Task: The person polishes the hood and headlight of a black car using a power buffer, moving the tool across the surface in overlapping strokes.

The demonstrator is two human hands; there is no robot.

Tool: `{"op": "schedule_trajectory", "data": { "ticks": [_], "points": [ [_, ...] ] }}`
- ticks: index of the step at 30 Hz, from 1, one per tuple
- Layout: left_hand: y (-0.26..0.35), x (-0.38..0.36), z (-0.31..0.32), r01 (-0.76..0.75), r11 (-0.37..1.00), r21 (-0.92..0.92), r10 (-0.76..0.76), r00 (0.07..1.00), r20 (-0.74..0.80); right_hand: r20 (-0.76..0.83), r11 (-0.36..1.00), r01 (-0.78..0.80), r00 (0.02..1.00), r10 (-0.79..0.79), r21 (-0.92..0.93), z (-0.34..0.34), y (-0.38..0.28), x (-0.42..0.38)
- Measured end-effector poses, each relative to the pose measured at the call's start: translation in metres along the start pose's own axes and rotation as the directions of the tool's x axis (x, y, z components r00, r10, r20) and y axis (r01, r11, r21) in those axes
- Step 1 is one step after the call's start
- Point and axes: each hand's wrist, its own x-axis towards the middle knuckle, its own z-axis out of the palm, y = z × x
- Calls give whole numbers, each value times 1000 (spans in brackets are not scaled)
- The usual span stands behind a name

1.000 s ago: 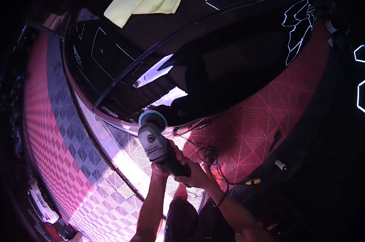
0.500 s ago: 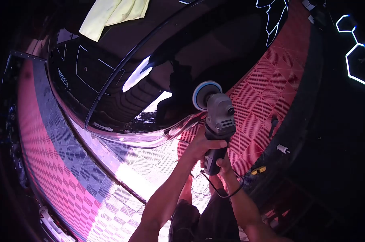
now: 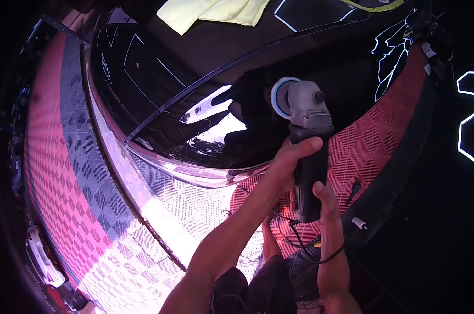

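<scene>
A grey and black polisher (image 3: 309,112) with a round, blue-edged pad (image 3: 285,97) is held over the glossy black car panel (image 3: 258,136). Whether the pad touches the panel I cannot tell. My left hand (image 3: 294,159) wraps round the upper part of the black body, its thumb across the top. Lower down, near the cord end, my right hand (image 3: 326,201) grips the same body from the right. A black cord (image 3: 305,251) loops from the tool's rear past my right forearm.
A folded yellow cloth (image 3: 216,15) lies on the car at the top. Red, grey and white floor tiles (image 3: 373,131) surround the car's edge. A small white bottle (image 3: 359,223) is on the dark floor at the right. A white car (image 3: 43,256) shows at lower left.
The polisher and both hands have moved up and right in the view, farther over the black panel. The view has shifted, so the cloth appears more to the right.
</scene>
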Motion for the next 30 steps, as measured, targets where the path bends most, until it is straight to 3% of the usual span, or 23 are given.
{"op": "schedule_trajectory", "data": {
  "ticks": [6,9,12,13,15,18,20,21,23,24,26,30],
  "points": [
    [6,-45,-43,-185,972,-144,191,981,32,98,977,-112,986,132,-184,25,28,9],
    [12,-45,-53,-228,962,-149,240,968,70,58,987,-51,996,61,-153,27,40,15],
    [18,-23,-41,-33,999,42,31,998,59,66,1000,-15,998,16,-20,31,39,17],
    [17,-19,-38,-43,999,33,41,998,52,22,997,39,999,-41,63,31,39,16],
    [17,-14,-34,-7,997,73,2,998,66,11,998,48,999,-49,50,31,38,17],
    [17,-28,-40,-63,998,31,62,998,27,12,999,41,999,-41,0,32,32,19],
    [21,-39,-45,-143,990,18,142,990,9,139,993,-88,985,99,-83,28,30,22],
    [21,-46,-50,-167,986,-19,167,986,-6,134,993,-87,986,97,-76,29,32,24],
    [20,-59,-64,-284,951,-126,287,958,7,134,950,-49,986,94,-307,39,41,29],
    [21,-64,-70,-336,928,-158,345,938,33,129,952,-44,988,87,-304,45,39,32],
    [16,-73,-80,-433,876,-210,448,893,29,186,846,-5,975,124,-534,59,28,35],
    [9,-58,-84,-490,821,-293,528,847,61,220,760,21,962,162,-649,56,4,45]
  ]
}}
